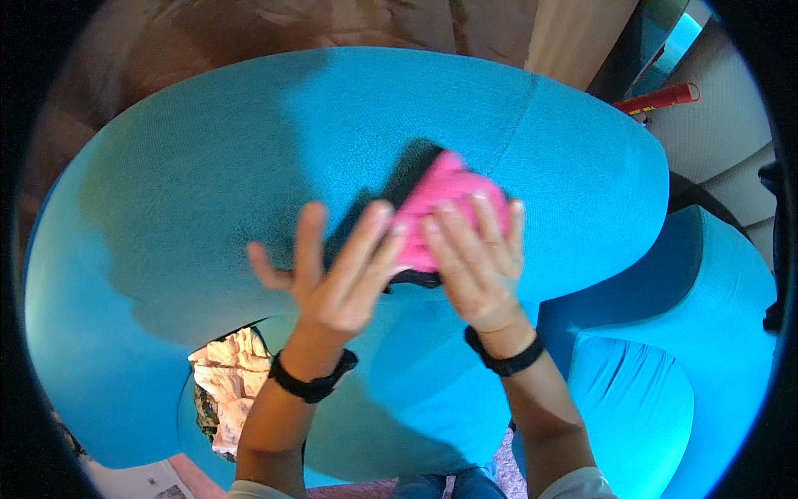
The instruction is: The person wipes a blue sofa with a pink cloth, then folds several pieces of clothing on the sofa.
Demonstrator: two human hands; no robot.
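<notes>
A folded pink cloth item [458,181] with black edging is at the middle of a blue upholstered piece of furniture [399,81], perhaps a sofa. Across the pink cloth lie the fingers of my right hand [477,262], seen from the back, with the thumb hidden. My left hand [340,274] is blurred and has its fingers spread. Its inner fingertips reach the cloth's left edge, while the outer ones are over the blue fabric. Dark shadows of the hands and cloth fall to the upper left. Each wrist wears a black band.
Pale patterned fabric [230,380] lies in a recess at lower left. More blue upholstered sections [636,399] stand at right. A red tube [661,100] bearing writing sits behind the right end. Brown fabric [218,43] hangs or lies beyond the far edge.
</notes>
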